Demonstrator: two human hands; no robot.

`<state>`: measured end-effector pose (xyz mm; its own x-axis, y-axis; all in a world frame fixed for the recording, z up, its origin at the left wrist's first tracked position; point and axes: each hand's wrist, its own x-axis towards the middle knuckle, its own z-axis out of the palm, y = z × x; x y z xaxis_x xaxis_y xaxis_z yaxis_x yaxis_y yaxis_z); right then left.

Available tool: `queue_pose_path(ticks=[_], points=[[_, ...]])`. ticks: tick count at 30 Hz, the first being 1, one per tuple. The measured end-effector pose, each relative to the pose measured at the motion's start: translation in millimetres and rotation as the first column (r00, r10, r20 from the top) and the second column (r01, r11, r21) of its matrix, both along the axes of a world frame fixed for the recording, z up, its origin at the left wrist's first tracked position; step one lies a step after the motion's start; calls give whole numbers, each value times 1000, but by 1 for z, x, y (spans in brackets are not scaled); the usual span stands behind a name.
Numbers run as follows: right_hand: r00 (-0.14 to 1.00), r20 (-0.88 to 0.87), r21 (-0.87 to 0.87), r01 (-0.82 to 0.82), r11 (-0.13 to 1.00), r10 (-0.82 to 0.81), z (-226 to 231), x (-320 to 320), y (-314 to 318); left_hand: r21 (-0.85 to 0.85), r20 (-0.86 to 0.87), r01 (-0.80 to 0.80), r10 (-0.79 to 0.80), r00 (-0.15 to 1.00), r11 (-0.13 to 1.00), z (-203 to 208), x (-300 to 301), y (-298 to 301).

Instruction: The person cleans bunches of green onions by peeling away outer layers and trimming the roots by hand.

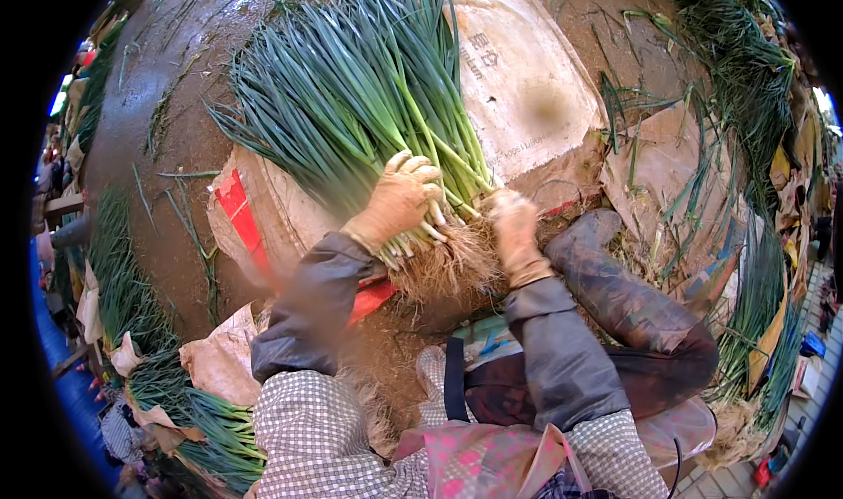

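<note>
A big bunch of green onions [351, 86] lies spread in front of me, leaves pointing away and the pale roots [448, 266] toward me. My left hand [401, 198], in a tan glove, is closed over the white lower stalks on the bunch's left side. At its right edge my right hand [514, 227], gloved too and blurred by motion, is closed at the root end of a few stalks that slant into its fingers. The fingertips there are smeared.
Under the bunch lies a printed whitish sack [527, 86], with a red-striped sack [235, 205] on the left. Green onions [211, 429] are piled at lower left, and more heaps [738, 51] line the right. My bent leg [632, 280] is close by the right hand. Loose leaves litter the brown ground.
</note>
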<state>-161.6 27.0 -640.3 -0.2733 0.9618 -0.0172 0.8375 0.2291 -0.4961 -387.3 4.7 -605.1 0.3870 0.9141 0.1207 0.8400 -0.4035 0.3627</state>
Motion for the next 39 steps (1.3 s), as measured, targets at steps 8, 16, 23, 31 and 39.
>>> queue_pose_path(ticks=[8,16,23,31,39], points=[[960,-96,-252,-280,926,264,20,-40,12,-116,48,33,-28,998,993,2,-24,-6],[893,258,-192,-325,926,367,3,-81,-6,-212,55,36,-25,998,977,-4,-18,21],[938,70,15,-340,940,338,4,-64,-37,-150,-354,157,-201,914,976,-5,-12,22],[655,-474,-412,425,806,-588,16,30,53,-275,-213,261,-323,922,925,3,-15,20],[951,-142,-227,238,944,-274,-16,30,29,-191,-301,202,-253,919,961,-23,40,85]])
